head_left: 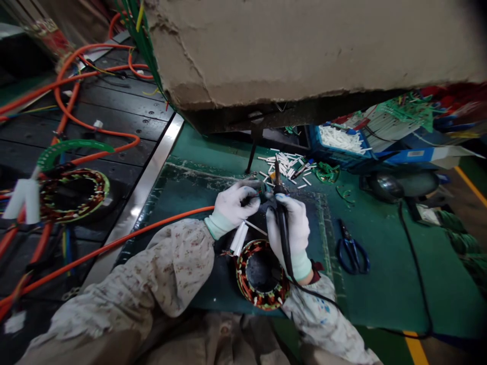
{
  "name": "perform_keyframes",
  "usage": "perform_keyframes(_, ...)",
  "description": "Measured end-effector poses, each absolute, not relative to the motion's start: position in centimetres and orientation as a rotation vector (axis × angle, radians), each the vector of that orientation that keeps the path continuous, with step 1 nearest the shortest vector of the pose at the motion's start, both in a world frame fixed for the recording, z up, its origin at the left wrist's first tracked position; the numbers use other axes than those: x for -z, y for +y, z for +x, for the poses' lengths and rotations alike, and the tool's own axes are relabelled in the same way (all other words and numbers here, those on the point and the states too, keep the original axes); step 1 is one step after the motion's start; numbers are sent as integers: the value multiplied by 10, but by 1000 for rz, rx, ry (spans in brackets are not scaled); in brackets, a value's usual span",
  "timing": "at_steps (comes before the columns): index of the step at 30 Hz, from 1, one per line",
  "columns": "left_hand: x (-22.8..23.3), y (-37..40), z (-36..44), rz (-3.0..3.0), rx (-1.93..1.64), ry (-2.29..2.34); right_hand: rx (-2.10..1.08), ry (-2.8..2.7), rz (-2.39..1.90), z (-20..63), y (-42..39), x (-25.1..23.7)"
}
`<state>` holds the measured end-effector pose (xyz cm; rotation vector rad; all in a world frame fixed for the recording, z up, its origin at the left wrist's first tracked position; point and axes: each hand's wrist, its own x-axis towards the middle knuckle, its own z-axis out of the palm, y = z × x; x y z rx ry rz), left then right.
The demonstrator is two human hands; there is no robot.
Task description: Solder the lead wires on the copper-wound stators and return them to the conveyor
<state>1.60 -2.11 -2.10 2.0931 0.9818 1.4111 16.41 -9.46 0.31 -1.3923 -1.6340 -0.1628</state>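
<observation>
1. White-gloved right hand: fingers wrapped tight round the black soldering iron, tip pointing up and away, its black cord trailing back over the wrist.
2. Left hand: also gloved in white, fingertips pinched together on wire ends just beside the iron's tip; what exactly they pinch is too small to tell.
3. Motor winding ring: copper coils, lying flat on the green mat, directly below both hands, white sleeves rising from it toward the left hand.
4. Blue scissors: lying on the mat, right of the ring, well apart.
5. Loose white tubes: scattered beyond the hands.
6. Orange cable: runs under the left forearm.
7. Second winding ring: far left, on the dark bench.
</observation>
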Motion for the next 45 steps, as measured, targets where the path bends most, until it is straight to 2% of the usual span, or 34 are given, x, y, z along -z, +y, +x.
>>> perform_keyframes(17, 19, -21, 16, 2050, -1465, 975, -1, -1636, -1433, 164, -93, 0)
perform_keyframes(21, 21, -19, 18, 2037, -1490, 957, 59, -1640, -1439, 168, -98, 2)
perform_keyframes(27, 24, -20, 18, 2017, -1411, 1053, 276, -1411, -1223, 181, -121, 6)
perform_keyframes(45, 23, -20, 18, 2027, -1445, 981, 249, -1478, -1121, 178, -119, 0)
